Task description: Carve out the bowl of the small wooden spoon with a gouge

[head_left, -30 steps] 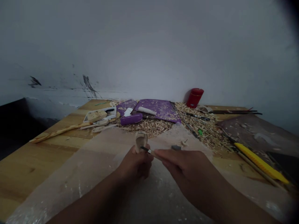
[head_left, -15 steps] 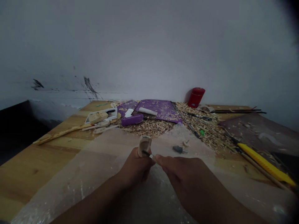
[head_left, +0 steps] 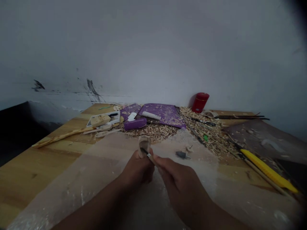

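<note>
My left hand [head_left: 137, 167] is closed around a pale piece of wood [head_left: 144, 142] whose hollowed upper end stands up above the fingers; its lower part is hidden in the fist. A carving knife [head_left: 149, 155] with a dark blade, a bright metal collar and a light handle is gripped in my right hand [head_left: 178, 179]. Its blade lies against the hollow of the wood. Both hands are over a translucent plastic sheet [head_left: 96, 166] spread on the wooden table [head_left: 21, 174].
Wood shavings [head_left: 165, 131] cover the back. Beyond the hands lies a grey grinding bit [head_left: 182, 155]. A yellow utility knife [head_left: 268, 169] lies right, a red canister [head_left: 200, 102] stands by the wall, and a white tray [head_left: 117, 119] and long stick [head_left: 59, 137] are left.
Both hands have shifted slightly left with the wood and knife. The wood is tipped a little differently, and the blade still meets its hollow.
</note>
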A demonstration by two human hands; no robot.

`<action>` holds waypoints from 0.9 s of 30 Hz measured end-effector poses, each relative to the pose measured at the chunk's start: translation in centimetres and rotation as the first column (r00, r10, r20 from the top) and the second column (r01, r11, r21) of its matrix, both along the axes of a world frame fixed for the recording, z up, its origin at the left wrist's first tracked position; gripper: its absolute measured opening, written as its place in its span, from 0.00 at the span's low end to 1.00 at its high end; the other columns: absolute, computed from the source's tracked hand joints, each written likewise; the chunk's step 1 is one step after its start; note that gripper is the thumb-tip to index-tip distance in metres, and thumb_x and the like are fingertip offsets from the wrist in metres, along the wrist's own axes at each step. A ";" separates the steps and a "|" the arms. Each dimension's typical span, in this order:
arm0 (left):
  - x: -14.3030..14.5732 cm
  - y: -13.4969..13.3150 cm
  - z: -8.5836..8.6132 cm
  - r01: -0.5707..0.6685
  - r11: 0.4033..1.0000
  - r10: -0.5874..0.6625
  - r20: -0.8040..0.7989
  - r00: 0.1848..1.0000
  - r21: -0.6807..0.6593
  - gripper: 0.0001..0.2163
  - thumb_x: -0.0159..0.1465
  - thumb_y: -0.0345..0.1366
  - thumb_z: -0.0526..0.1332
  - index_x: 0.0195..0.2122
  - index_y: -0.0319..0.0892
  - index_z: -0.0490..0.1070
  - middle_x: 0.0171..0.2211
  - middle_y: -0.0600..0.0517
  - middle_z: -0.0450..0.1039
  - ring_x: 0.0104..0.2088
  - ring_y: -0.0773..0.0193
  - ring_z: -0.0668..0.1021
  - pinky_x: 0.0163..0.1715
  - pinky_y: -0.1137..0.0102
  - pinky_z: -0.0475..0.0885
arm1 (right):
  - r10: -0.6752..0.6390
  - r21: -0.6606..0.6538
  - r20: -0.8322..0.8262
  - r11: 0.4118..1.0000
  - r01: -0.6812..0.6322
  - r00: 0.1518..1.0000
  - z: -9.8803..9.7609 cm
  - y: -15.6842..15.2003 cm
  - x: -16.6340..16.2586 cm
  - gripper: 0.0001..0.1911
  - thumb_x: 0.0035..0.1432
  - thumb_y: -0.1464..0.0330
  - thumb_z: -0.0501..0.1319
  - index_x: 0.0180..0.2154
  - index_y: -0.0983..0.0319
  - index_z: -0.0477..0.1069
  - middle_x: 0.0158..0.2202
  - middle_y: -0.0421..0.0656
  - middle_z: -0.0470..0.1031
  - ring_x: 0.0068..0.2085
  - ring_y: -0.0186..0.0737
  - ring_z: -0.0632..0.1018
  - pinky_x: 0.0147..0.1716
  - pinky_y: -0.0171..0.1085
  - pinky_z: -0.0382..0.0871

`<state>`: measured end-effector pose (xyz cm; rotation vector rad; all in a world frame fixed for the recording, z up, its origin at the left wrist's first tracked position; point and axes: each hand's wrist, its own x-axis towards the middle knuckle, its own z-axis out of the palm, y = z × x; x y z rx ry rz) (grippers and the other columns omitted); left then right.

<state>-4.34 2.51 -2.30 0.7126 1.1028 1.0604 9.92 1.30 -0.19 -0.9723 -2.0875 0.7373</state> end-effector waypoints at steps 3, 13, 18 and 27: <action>-0.3 0.0 0.2 0.040 0.999 -0.041 0.061 0.997 0.018 0.12 0.44 0.36 0.62 0.23 0.43 0.57 0.07 0.64 0.52 0.09 0.77 0.53 0.08 0.80 0.50 | 0.028 -0.101 -0.043 0.994 -0.033 0.999 0.8 0.4 0.4 0.17 0.61 0.69 0.48 0.50 0.54 0.64 0.33 0.37 0.76 0.36 0.34 0.76 0.34 0.32 0.69; -0.9 -0.2 -0.2 0.195 0.981 -0.195 0.105 0.975 0.012 0.11 0.43 0.30 0.60 0.24 0.44 0.56 0.08 0.64 0.54 0.08 0.77 0.53 0.08 0.80 0.50 | 0.044 0.062 0.290 0.996 -0.064 0.956 3.7 0.2 2.7 0.16 0.57 0.71 0.52 0.44 0.50 0.70 0.28 0.35 0.76 0.29 0.35 0.76 0.31 0.33 0.68; -0.5 -0.5 -0.5 0.174 0.984 -0.174 0.007 0.985 0.047 0.10 0.44 0.31 0.61 0.23 0.43 0.58 0.07 0.64 0.55 0.08 0.76 0.56 0.08 0.80 0.52 | 0.049 0.078 0.349 0.994 -0.081 0.936 3.7 0.0 2.8 0.18 0.56 0.72 0.52 0.46 0.51 0.69 0.26 0.36 0.76 0.26 0.35 0.76 0.25 0.31 0.68; 0.5 -0.7 -0.4 -0.035 0.998 0.036 -0.022 0.999 0.052 0.12 0.45 0.34 0.61 0.18 0.43 0.55 0.06 0.63 0.53 0.07 0.76 0.54 0.06 0.80 0.50 | 0.119 -0.013 0.159 0.993 -0.118 0.980 1.4 -0.4 1.6 0.17 0.57 0.72 0.50 0.48 0.58 0.67 0.33 0.42 0.76 0.34 0.38 0.76 0.36 0.34 0.69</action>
